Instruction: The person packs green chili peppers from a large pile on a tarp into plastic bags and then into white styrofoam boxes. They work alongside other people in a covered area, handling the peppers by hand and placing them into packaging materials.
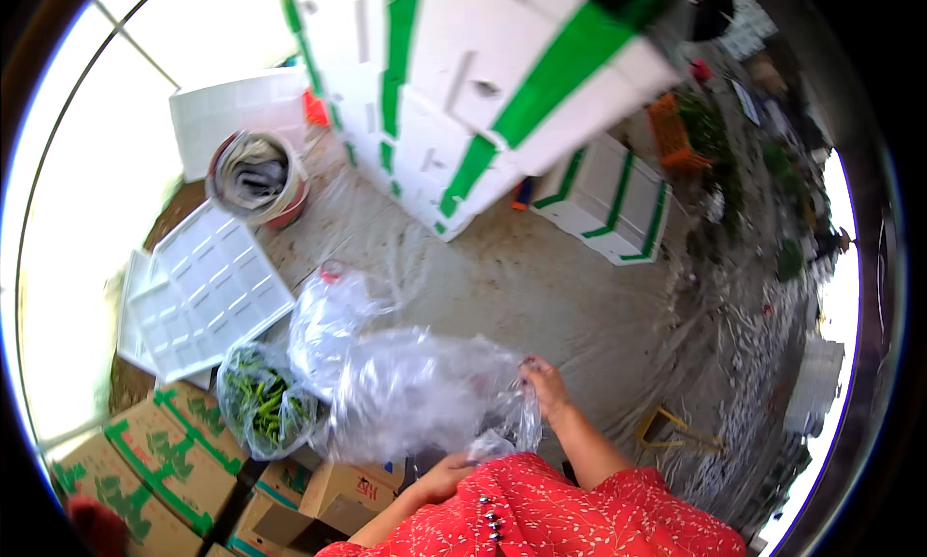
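A large, crumpled clear plastic bag [415, 388] spreads across the space before me, blurred in places. Its right edge is pinched in the fingers of my right hand [546, 385], which is raised beside it. Close to my red patterned top, my left hand [449, 477] grips gathered plastic along the lower edge; its fingertips are partly covered. Just left of it sits a clear bag of green peppers [261, 403]. Behind that stands another bunched clear plastic bag [328, 316] with a small red spot at its top.
White foam boxes with green tape [415, 132] are stacked high ahead, and another foam box [613, 205] lies right. White foam lids [212, 287] and a bucket [259, 179] stand left. Cardboard boxes [154, 460] fill the lower left. A yellow-framed stool [676, 431] and orange crate [676, 132] are right.
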`<state>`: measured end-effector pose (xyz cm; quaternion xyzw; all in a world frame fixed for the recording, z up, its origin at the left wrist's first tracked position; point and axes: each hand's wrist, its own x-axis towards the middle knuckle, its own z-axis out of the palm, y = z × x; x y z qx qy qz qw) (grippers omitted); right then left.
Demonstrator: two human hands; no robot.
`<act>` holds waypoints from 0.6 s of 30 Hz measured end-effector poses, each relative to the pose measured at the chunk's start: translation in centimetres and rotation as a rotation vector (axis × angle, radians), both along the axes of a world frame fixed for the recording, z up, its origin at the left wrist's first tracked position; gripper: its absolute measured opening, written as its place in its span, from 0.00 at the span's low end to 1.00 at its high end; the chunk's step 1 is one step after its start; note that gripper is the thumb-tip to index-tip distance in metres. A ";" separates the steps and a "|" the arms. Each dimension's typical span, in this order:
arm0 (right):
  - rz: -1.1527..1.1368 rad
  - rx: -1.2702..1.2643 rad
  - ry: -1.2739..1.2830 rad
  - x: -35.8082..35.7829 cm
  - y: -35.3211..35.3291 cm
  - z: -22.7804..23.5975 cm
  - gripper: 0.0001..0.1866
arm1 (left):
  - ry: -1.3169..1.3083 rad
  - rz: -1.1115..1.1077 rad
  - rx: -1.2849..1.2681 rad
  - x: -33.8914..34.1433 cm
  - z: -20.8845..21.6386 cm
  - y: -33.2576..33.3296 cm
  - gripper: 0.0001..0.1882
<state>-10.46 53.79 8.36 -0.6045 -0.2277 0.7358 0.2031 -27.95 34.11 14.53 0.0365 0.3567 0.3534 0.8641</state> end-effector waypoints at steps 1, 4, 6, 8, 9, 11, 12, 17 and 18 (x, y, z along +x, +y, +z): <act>-0.111 0.131 -0.050 3.5 1.9 0.4 0.06 | -0.156 0.232 -0.026 -0.6 0.5 0.5 0.19; -0.354 0.305 -0.048 13.0 3.9 3.5 0.05 | -0.221 0.734 0.048 -1.0 -0.1 4.3 0.10; -0.485 0.353 0.046 18.1 3.7 6.3 0.06 | -0.050 0.748 0.040 0.9 -1.8 8.2 0.04; -0.664 0.364 0.134 22.7 2.0 7.5 0.06 | -0.139 0.780 -0.038 4.3 -2.4 12.5 0.03; -0.712 0.355 0.201 24.6 0.4 7.8 0.07 | -0.096 0.733 -0.037 6.1 -1.6 14.0 0.04; -0.824 0.331 0.225 28.7 -1.5 6.9 0.07 | -0.164 0.572 0.034 8.9 -1.3 16.3 0.05; -0.858 0.316 0.241 30.8 -1.9 6.3 0.07 | -0.197 0.512 0.070 10.0 -1.2 17.7 0.05; -0.958 0.190 0.473 42.4 -4.3 1.3 0.08 | 0.280 -0.221 0.089 22.1 -0.9 20.8 0.17; -1.033 0.087 0.406 43.3 -3.3 2.2 0.09 | 0.545 -0.606 0.339 24.6 -2.4 19.8 0.20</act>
